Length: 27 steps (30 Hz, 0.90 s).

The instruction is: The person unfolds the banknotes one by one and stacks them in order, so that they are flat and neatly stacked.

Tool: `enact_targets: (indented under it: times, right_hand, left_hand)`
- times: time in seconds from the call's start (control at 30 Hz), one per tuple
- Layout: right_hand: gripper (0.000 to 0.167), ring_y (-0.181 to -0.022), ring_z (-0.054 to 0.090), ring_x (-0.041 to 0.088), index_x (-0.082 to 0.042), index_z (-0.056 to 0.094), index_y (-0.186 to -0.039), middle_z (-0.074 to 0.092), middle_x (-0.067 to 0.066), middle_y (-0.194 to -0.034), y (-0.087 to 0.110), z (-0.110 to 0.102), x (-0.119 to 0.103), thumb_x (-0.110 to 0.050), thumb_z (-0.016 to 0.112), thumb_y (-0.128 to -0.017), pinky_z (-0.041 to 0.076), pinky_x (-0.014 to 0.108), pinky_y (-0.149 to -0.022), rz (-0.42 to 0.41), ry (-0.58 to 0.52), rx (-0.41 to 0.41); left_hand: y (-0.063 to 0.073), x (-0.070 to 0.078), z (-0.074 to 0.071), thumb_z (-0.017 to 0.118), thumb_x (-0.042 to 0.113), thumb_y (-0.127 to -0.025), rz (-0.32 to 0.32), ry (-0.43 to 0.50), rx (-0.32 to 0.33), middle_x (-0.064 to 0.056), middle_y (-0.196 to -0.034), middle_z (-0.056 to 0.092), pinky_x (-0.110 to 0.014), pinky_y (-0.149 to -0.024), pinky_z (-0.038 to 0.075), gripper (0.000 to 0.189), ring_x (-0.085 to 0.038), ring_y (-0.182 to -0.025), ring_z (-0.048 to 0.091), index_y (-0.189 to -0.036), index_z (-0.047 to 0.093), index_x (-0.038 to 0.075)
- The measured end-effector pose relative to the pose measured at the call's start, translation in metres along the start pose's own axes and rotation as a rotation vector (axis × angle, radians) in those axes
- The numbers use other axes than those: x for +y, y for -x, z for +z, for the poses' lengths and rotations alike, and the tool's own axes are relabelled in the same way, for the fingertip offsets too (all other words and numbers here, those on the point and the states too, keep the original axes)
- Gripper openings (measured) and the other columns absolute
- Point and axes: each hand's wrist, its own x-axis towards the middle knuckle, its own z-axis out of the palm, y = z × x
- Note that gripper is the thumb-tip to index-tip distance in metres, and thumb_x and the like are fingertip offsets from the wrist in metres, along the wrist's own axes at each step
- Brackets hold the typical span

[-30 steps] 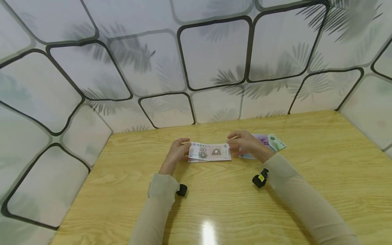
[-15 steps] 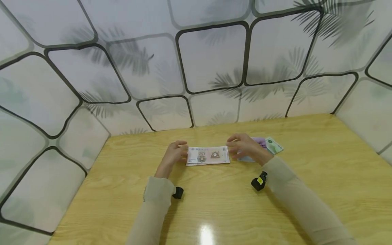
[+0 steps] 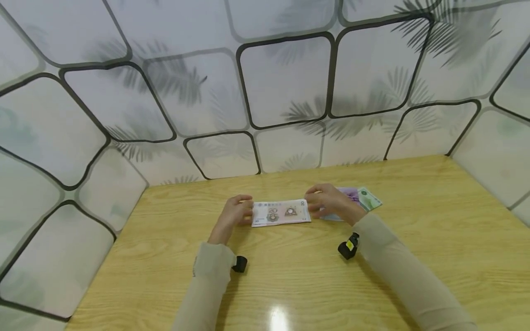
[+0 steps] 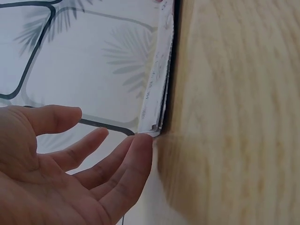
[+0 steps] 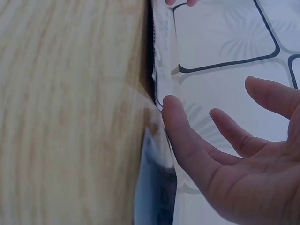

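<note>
A small stack of banknotes (image 3: pixel 281 213), a pinkish 20 note on top, lies flat between my two hands on the wooden table. My left hand (image 3: pixel 233 216) is at the stack's left end; in the left wrist view its lower fingertips (image 4: pixel 143 143) meet the notes' corner, while thumb and index finger stay apart. At the opposite end is my right hand (image 3: pixel 331 202), with one fingertip (image 5: pixel 171 103) against the stack's edge in the right wrist view and the other fingers loosely spread. Neither hand grips the notes.
Beyond and partly under my right hand, other banknotes lie overlapping: a purple one (image 3: pixel 352 194), a green one (image 3: pixel 369 199) and a bluish one (image 5: pixel 154 192). A patterned wall covering (image 3: pixel 285 82) rises at the table's (image 3: pixel 306 280) back edge and along both sides.
The upper note now lies more squarely over those beneath, with less of the lower edge showing. Both hands keep nearly the same place at the stack's ends; the head view has shifted slightly.
</note>
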Motion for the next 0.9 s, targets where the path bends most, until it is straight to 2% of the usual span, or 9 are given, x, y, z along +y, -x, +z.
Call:
enact_targets:
  times: [0.13, 0.27, 0.47, 0.9]
  right_hand:
    - [0.046, -0.119, 0.057, 0.045, 0.013, 0.04, -0.142, 0.043, 0.036, -0.142, 0.004, -0.007, -0.005, -0.013, 0.051, -0.106, 0.058, 0.044, -0.09, -0.019, 0.015, 0.019]
    - [0.049, -0.126, 0.053, 0.047, 0.012, 0.037, -0.146, 0.04, 0.035, -0.146, 0.01, -0.016, -0.009, -0.015, 0.05, -0.108, 0.056, 0.045, -0.096, -0.025, 0.028, 0.019]
    - [0.052, -0.129, 0.05, 0.047, 0.013, 0.033, -0.148, 0.037, 0.034, -0.148, 0.015, -0.027, -0.007, -0.017, 0.05, -0.108, 0.055, 0.043, -0.098, -0.037, 0.017, 0.025]
    - [0.053, -0.118, 0.059, 0.039, 0.015, 0.031, -0.148, 0.043, 0.037, -0.141, 0.03, -0.059, -0.004, -0.016, 0.049, -0.108, 0.057, 0.042, -0.093, -0.045, 0.027, 0.086]
  left_hand:
    - [0.0, 0.005, 0.0, 0.052, 0.013, -0.105, 0.027, -0.017, 0.018, -0.025, -0.134, 0.056, -0.037, -0.086, 0.059, 0.04, -0.036, -0.114, 0.062, -0.142, 0.052, -0.004]
    - [0.001, 0.009, 0.004, 0.053, 0.013, -0.104, 0.058, -0.026, 0.007, -0.026, -0.135, 0.056, -0.043, -0.091, 0.058, 0.041, -0.039, -0.117, 0.06, -0.142, 0.053, -0.003]
    - [0.004, 0.012, 0.014, 0.054, 0.011, -0.104, 0.089, 0.001, -0.022, -0.027, -0.132, 0.058, -0.043, -0.088, 0.059, 0.04, -0.041, -0.113, 0.062, -0.141, 0.054, -0.005]
    - [0.005, 0.018, 0.043, 0.054, 0.012, -0.104, 0.146, 0.054, -0.123, -0.025, -0.132, 0.06, -0.041, -0.083, 0.061, 0.041, -0.039, -0.108, 0.065, -0.142, 0.053, -0.004]
